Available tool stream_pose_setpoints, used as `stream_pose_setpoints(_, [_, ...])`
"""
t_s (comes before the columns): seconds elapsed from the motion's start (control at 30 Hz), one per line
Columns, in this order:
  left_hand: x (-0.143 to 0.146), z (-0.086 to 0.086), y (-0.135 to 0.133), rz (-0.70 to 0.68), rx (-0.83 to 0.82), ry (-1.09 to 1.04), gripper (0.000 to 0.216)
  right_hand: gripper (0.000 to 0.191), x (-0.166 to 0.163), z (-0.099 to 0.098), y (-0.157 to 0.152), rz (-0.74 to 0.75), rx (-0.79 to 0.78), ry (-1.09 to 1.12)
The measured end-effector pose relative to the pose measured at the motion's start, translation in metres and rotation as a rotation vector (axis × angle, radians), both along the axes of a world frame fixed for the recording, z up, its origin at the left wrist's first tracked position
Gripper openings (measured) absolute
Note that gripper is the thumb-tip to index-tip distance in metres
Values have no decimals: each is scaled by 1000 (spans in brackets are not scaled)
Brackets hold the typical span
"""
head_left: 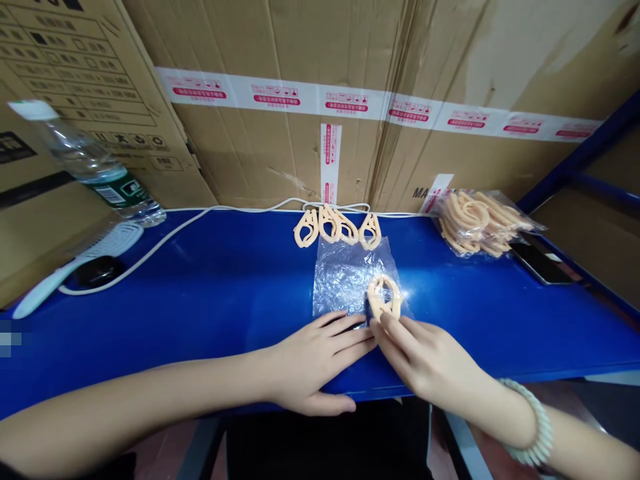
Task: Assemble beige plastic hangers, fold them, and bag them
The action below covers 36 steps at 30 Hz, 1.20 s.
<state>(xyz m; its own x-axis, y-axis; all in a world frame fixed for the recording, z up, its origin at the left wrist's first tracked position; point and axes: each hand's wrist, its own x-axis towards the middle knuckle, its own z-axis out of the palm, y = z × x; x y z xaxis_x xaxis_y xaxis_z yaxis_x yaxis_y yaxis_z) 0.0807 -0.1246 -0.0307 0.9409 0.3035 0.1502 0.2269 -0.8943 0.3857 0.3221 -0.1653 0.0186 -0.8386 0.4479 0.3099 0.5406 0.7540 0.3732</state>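
A clear plastic bag (345,273) lies flat on the blue table (210,293). My left hand (313,363) rests flat on the table with its fingers stretched out, the fingertips pressing on the bag's near edge. My right hand (425,360) pinches a peach-coloured plastic clip (384,297) at the bag's near right corner, apparently at its opening. Several more peach clips (337,227) lie in a row just beyond the bag, at the table's back edge.
A clear bag full of peach clips (475,223) sits at the back right, beside a dark phone (543,261). At the left are a water bottle (95,167), a white brush (75,263), a black object (97,270) and a white cable (200,217). Cardboard boxes (350,100) wall the back.
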Motion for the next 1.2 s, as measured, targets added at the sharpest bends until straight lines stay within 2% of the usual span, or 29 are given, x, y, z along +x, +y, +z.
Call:
stream_pose_setpoints(0.17, [-1, -2, -1, -3, 1, 7, 82, 18, -7, -14, 35, -166, 66, -178])
stream_pose_setpoints(0.3, [-2, -1, -1, -9, 1, 6, 80, 18, -10, -6, 52, -145, 46, -195])
stream_pose_setpoints(0.37, [-1, 1, -1, -15, 5, 4, 79, 10, -6, 6, 63, -118, -47, -130])
stream_pose_setpoints(0.43, [-1, 2, 0, -21, 10, -4, 79, 5, 3, 19, 85, -93, -238, 1])
stream_pose_setpoints(0.5, [-1, 3, 1, -29, 14, -4, 80, 13, 14, 27, 118, -108, -414, 132])
stream_pose_setpoints(0.57, [-1, 4, 1, -34, 12, 0, 79, 23, 24, 28, 159, -198, -349, 147])
stream_pose_setpoints(0.67, [-1, 6, 1, -34, 1, 8, 79, 59, 34, 17, 213, -263, -309, -67])
stream_pose_setpoints(0.7, [-1, 6, 1, -33, -4, 14, 79, 64, 36, 12, 226, -269, -330, -142])
stream_pose_setpoints(0.77, [-1, 7, 2, -34, -13, 30, 80, 60, 40, 4, 239, -275, -352, -224])
stream_pose_setpoints(0.87, [-2, 6, 3, -41, -19, 39, 81, 45, 55, -1, 234, -324, -325, -242])
stream_pose_setpoints(0.97, [-3, 5, 4, -45, -11, 19, 81, 41, 83, -3, 210, -420, -279, -251])
stream_pose_setpoints(1.1, [-3, 2, 4, -44, -16, 11, 81, 43, 115, 3, 162, -498, -171, -197])
stream_pose_setpoints(1.2, [-3, 1, 4, -43, -27, -7, 81, 39, 113, 22, 111, -432, -80, 4])
